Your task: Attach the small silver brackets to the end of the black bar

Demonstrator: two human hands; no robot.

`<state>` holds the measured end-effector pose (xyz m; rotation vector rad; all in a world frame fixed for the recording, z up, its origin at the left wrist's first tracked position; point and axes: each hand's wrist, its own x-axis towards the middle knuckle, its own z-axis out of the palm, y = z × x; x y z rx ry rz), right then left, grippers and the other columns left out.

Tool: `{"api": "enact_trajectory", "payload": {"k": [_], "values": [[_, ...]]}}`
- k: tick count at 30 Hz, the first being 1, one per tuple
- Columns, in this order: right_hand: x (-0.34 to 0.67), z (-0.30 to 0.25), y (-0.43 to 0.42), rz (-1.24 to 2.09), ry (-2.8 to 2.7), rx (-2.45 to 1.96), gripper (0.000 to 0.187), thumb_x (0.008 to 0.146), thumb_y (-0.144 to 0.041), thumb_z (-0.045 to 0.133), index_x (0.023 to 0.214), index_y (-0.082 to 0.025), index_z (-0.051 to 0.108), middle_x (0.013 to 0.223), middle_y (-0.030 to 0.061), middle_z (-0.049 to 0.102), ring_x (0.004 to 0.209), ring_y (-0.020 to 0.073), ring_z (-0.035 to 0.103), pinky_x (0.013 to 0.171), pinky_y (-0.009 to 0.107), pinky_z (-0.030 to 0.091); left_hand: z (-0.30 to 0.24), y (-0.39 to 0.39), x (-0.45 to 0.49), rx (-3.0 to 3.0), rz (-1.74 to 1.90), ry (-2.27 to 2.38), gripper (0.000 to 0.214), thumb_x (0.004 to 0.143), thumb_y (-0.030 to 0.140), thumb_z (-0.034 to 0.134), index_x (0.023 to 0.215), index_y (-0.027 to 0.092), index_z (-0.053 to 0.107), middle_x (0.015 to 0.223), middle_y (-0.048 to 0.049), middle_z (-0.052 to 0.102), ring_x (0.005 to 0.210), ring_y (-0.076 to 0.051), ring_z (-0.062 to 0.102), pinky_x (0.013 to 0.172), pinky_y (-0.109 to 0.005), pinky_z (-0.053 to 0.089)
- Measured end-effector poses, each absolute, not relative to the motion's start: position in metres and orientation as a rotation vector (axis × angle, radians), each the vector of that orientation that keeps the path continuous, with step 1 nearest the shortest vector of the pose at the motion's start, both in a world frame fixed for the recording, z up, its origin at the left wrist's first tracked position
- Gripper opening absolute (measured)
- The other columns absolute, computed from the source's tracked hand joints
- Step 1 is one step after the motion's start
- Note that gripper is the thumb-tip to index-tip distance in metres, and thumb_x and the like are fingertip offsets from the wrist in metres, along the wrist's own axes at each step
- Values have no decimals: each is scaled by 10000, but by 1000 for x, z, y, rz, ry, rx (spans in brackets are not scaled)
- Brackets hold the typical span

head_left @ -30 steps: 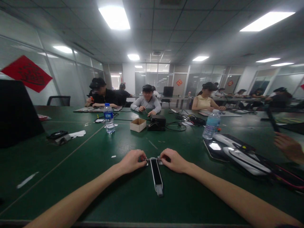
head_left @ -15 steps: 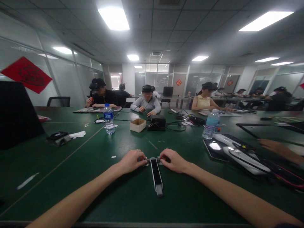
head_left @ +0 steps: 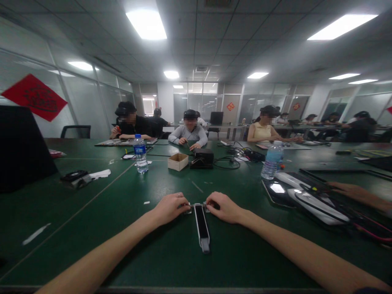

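A long, narrow black piece with a white rim and a grey tip (head_left: 201, 226) lies on the green table between my hands, its grey tip toward me. Small light, metal-looking parts stick out on both sides of its far end. My left hand (head_left: 172, 207) is closed, thumb and fingertips pinching the part on the left side. On the right side, my right hand (head_left: 224, 207) pinches the matching part, fingers curled. The fingers partly cover both of these small parts, so their exact kind does not show.
Ahead stand a small open box (head_left: 178, 162), a black device (head_left: 203, 158) and a water bottle (head_left: 141, 154). To the right are another bottle (head_left: 272, 161), a white-and-black device (head_left: 315, 200) and a co-worker's hand (head_left: 352, 191) by a black frame (head_left: 318, 176). A dark panel (head_left: 24, 151) rises at left.
My hands and the black piece stay almost still. At the right, the co-worker's hand and the black frame have shifted slightly to the left.
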<state>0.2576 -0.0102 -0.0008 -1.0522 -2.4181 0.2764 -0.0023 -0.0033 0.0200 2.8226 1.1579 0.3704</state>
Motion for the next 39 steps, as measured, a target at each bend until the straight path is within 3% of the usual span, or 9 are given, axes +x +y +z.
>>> {"api": "enact_trajectory", "payload": {"k": [15, 28, 39], "values": [[258, 0, -11, 311, -2412, -1048, 88, 877, -224, 586, 914, -161, 636, 872, 50, 640, 756, 160, 563, 703, 292, 479, 17, -1, -6, 2767, 438, 1122, 156, 872, 305, 633, 985, 199, 646, 955, -26, 646, 821, -168, 609, 687, -249, 433], [259, -3, -8, 307, -2407, -1027, 99, 877, -221, 576, 922, -161, 639, 868, 47, 637, 750, 154, 563, 683, 278, 475, 19, -3, -4, 2828, 432, 1094, 206, 918, 254, 510, 978, 196, 698, 941, -49, 650, 784, -161, 607, 698, -247, 452], [259, 0, -10, 303, -2414, -1036, 89, 875, -209, 582, 919, -158, 639, 861, 47, 636, 754, 157, 562, 695, 283, 474, 16, -1, -5, 2804, 459, 1103, 158, 894, 255, 559, 977, 202, 683, 933, -32, 657, 773, -154, 606, 687, -241, 449]]}}
